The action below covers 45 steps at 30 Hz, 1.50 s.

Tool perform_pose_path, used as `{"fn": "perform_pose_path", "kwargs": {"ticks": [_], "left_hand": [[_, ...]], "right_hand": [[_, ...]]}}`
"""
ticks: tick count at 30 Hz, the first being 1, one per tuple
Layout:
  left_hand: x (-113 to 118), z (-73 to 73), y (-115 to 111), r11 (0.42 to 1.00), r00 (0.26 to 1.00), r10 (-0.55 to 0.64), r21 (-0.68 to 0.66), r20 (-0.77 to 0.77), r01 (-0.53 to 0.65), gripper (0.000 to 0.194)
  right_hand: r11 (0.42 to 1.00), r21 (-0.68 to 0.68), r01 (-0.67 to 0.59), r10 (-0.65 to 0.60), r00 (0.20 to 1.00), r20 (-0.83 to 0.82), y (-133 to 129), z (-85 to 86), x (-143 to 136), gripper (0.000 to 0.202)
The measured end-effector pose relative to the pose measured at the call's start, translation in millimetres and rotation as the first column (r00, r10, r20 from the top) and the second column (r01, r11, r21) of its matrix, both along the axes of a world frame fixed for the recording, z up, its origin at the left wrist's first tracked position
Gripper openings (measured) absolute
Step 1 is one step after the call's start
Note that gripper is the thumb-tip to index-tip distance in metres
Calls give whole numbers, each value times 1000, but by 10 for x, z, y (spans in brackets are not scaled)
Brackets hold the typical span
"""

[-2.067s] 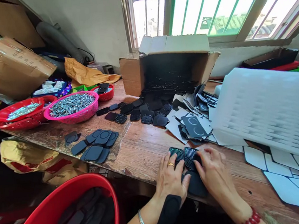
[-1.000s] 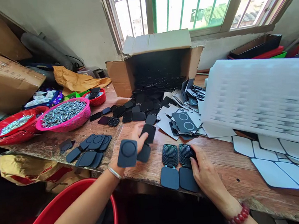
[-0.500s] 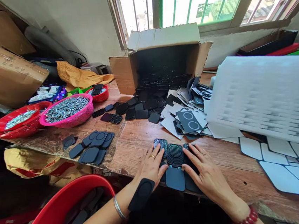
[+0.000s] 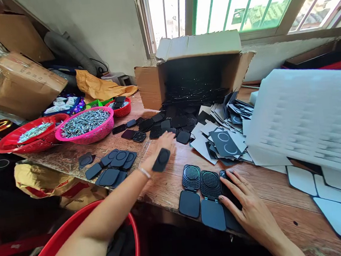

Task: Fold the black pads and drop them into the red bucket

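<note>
My left hand (image 4: 163,144), slightly blurred, stretches out with extended fingers at the near edge of a pile of black hinged plates (image 4: 178,121). A dark rounded pad with a ring mark (image 4: 161,160) lies against its wrist. Near the table's front edge, a left hinged piece (image 4: 190,203) and a middle hinged piece (image 4: 212,214) lie unfolded, ribbed halves with raised circles away from me and smooth halves towards me. My right hand (image 4: 246,201) rests with fingers spread on a third hinged piece (image 4: 229,192), mostly covering it.
Loose grey and black cards (image 4: 224,143) lie before an open cardboard box (image 4: 148,88). At left are a pink basket of metal parts (image 4: 84,126), red baskets (image 4: 32,133) and several dark plates (image 4: 110,176). A white moulded tray (image 4: 304,111) stands right; a red tub (image 4: 135,232) sits below.
My left hand has left the row of hinged pieces and moved forward to the black pile, uncovering the left piece. My right hand stays on the right piece. The view has shifted slightly.
</note>
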State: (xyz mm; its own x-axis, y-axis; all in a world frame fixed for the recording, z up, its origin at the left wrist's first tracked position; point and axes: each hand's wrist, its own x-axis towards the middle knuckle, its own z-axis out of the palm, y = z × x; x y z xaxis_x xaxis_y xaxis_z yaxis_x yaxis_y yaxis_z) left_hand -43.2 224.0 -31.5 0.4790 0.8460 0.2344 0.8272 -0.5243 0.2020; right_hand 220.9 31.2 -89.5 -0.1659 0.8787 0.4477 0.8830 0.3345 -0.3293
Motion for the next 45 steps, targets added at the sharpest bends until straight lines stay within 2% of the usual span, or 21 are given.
{"fn": "perform_pose_path", "kwargs": {"ticks": [3, 7, 11, 15, 17, 20, 22, 24, 26, 29, 34, 36, 39, 42, 45], "left_hand": [[-54, 100, 516, 999, 999, -22, -32, -41, 21, 49], [-27, 167, 861, 995, 992, -50, -93, -118, 39, 52], [-14, 191, 1026, 983, 981, -32, -186, -189, -4, 34], [-57, 204, 1060, 960, 980, -19, -279, -196, -37, 47], [-81, 253, 1034, 949, 983, -25, -314, -182, -34, 46], [-148, 409, 946, 950, 989, -29, -312, -142, -17, 24], [-231, 537, 846, 966, 994, -12, -256, -104, -15, 14], [-335, 635, 702, 983, 998, -8, -183, -63, -4, 13], [-430, 656, 503, 991, 999, -42, -129, -27, 38, 17], [-519, 510, 105, 984, 989, -143, -108, 25, 144, 21], [-661, 79, -548, 948, 950, -287, -104, 121, 300, 28], [-778, -36, -690, 927, 928, -343, -107, 146, 360, 30], [-951, -141, -784, 895, 887, -419, -74, 192, 439, 33], [-975, -236, -865, 936, 907, -340, -1, 250, 351, 32], [-807, -338, -1012, 980, 951, -186, -24, 247, 198, 36]], "right_hand": [[1000, -2, 3, -3, 1000, 5, 1, 3, 0, 50], [1000, -21, 15, -16, 1000, -7, -7, 28, -23, 48], [999, -36, 28, -29, 999, -28, -10, 52, -41, 48], [999, -27, 25, -25, 999, -25, -3, 42, -40, 47], [1000, -15, 20, -21, 999, -24, 2, 30, -37, 47], [1000, -4, 18, -18, 1000, -13, 7, 20, -36, 48], [1000, -7, 20, -20, 1000, 2, 5, 19, -39, 49], [1000, -15, 24, -24, 1000, 11, 1, 21, -46, 50], [999, -21, 28, -28, 1000, 12, -4, 23, -53, 50], [999, -20, 29, -29, 1000, 9, -8, 21, -54, 50], [1000, -12, 13, -13, 1000, 27, -1, 13, -33, 51], [1000, -15, 10, -10, 1000, 28, 2, 14, -26, 51], [1000, -9, 5, -4, 1000, 27, 2, 16, -20, 51], [1000, -2, -7, 7, 999, 40, -6, -7, 2, 52], [1000, 1, -11, 11, 999, 49, 13, -28, 40, 51]]}}
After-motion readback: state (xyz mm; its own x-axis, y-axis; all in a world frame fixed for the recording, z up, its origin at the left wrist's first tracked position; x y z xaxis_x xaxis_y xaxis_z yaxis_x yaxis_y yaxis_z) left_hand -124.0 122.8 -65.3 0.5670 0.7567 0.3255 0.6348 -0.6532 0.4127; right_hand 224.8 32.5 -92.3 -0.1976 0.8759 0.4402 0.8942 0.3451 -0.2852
